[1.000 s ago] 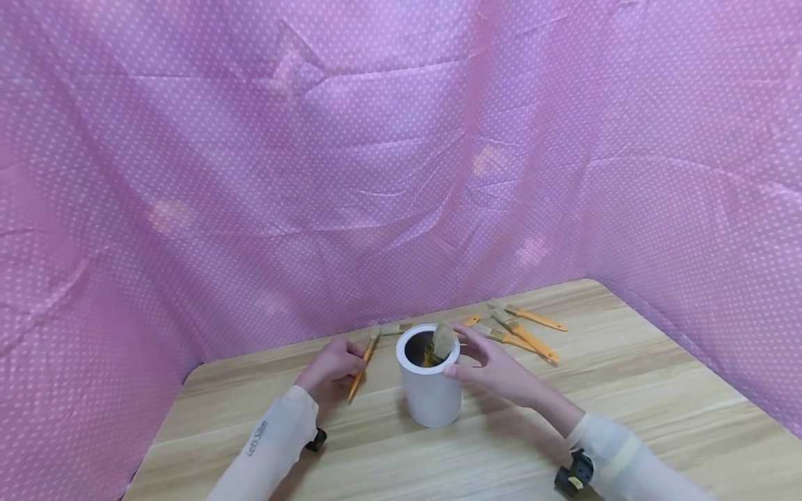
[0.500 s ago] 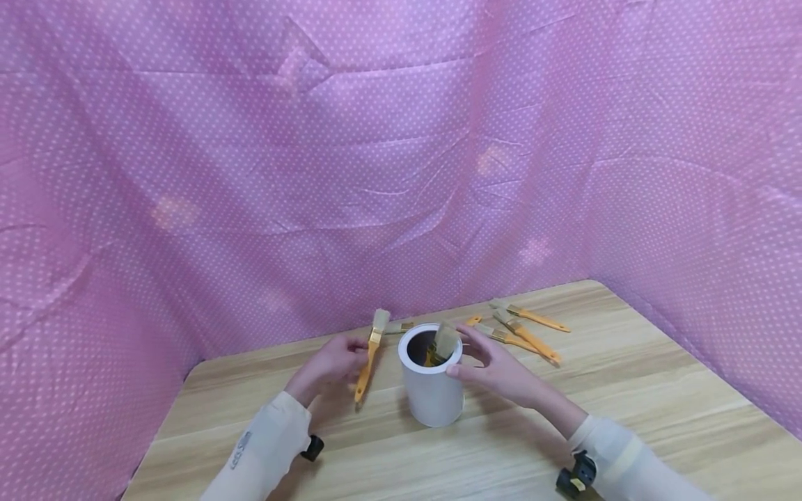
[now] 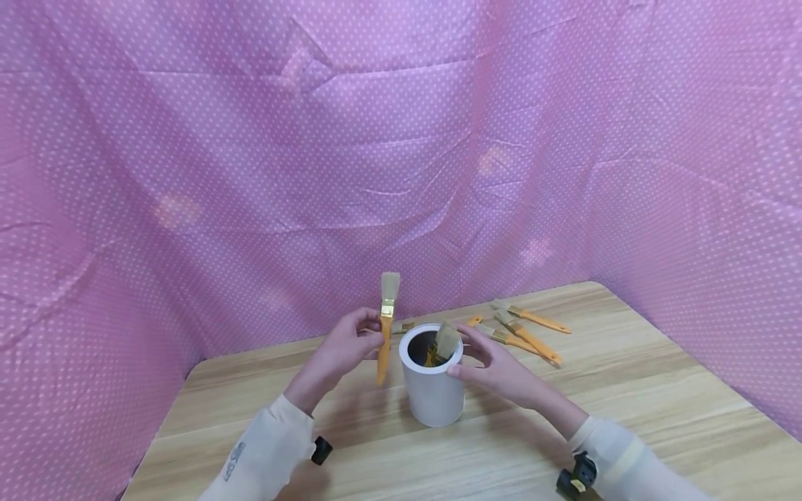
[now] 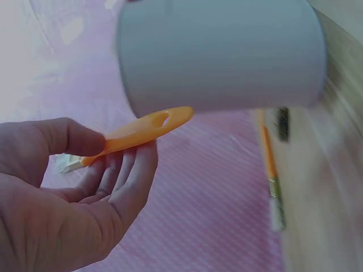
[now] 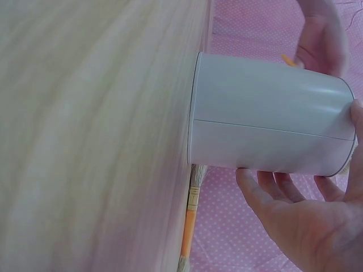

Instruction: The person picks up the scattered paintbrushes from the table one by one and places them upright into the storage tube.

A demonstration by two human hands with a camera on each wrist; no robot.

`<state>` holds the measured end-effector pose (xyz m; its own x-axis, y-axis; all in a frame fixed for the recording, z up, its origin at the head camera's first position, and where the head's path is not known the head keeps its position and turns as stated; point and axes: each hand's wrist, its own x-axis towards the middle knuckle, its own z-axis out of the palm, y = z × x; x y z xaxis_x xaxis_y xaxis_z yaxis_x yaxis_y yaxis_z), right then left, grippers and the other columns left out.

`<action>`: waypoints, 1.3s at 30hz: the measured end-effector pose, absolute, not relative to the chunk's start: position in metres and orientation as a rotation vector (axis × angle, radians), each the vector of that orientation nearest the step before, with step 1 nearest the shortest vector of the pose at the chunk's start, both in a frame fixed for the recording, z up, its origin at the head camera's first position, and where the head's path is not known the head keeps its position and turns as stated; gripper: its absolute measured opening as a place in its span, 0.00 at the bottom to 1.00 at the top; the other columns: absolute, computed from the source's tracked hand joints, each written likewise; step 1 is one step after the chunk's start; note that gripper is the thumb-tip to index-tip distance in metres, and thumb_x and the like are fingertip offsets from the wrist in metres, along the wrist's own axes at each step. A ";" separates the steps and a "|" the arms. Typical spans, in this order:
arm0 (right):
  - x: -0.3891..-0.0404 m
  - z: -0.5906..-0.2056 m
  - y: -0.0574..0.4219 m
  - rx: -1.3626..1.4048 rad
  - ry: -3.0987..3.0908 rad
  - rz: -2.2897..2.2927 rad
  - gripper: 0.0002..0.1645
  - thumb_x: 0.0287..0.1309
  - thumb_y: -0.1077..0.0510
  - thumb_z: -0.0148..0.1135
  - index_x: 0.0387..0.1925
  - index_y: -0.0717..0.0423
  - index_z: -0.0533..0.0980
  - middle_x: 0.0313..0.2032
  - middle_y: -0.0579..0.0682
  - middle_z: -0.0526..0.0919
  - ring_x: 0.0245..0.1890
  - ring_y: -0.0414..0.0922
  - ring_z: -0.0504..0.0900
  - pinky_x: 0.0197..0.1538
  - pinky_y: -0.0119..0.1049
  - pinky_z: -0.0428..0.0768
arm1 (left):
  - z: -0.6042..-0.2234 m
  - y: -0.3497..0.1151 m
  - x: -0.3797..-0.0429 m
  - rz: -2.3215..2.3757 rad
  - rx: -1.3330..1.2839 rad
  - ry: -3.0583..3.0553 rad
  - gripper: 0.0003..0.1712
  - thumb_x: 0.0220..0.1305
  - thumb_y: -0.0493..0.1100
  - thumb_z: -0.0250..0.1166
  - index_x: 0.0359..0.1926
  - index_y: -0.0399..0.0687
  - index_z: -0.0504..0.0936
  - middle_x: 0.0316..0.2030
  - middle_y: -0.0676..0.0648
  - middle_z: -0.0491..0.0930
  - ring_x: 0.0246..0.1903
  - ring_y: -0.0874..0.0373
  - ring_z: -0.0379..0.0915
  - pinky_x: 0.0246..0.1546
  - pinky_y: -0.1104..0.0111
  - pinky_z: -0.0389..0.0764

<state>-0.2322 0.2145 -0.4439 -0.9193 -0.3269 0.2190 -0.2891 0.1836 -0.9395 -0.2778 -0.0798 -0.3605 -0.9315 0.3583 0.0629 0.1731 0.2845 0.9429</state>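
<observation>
Paintbrush [image 3: 386, 311] in the left hand [image 3: 344, 342] is hanging above the worktop [image 3: 213, 410], bristles up and handle down, just left of a white canister [image 3: 434, 398]; thumb and fingers are pinching it by its orange handle. The right hand [image 3: 501, 367] is gripping the canister's right side near the rim, steadying it, I'd guess. Inside, a second paintbrush [image 3: 447, 339] is tilting against the rim, bristles up. Three more brushes [image 3: 537, 319] are lying towards the worktop's far right corner, and another is lying partly hidden behind the canister, near the far edge. From where I'm standing, this is looking like the step of bringing a brush to the canister. As the handle's tip is sitting lower than the rim, the next move would be calling for a lift, a shift right over the mouth, then a careful lowering beside the brush standing there.
</observation>
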 end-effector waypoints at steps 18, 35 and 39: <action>-0.230 -0.449 0.215 -0.612 2.364 -1.895 0.52 0.62 0.49 0.72 0.79 0.50 0.53 0.73 0.58 0.63 0.70 0.56 0.65 0.69 0.61 0.61 | -0.331 -0.053 -0.244 1.959 0.782 2.272 0.17 0.66 0.29 0.65 0.54 0.33 0.74 0.45 0.37 0.79 0.45 0.46 0.80 0.46 0.54 0.84; -0.230 -0.446 0.214 -0.613 2.385 -1.863 0.53 0.63 0.48 0.71 0.80 0.52 0.52 0.73 0.58 0.63 0.70 0.56 0.65 0.68 0.63 0.62 | -0.356 -0.035 -0.240 1.778 0.871 2.380 0.16 0.69 0.35 0.65 0.56 0.41 0.77 0.48 0.43 0.80 0.49 0.49 0.80 0.53 0.52 0.80; -0.229 -0.445 0.215 -0.636 2.399 -1.863 0.50 0.64 0.48 0.71 0.79 0.49 0.54 0.72 0.56 0.64 0.70 0.56 0.66 0.68 0.63 0.62 | -0.359 -0.032 -0.240 1.733 0.903 2.378 0.18 0.69 0.33 0.65 0.58 0.40 0.76 0.50 0.43 0.80 0.49 0.49 0.81 0.53 0.54 0.81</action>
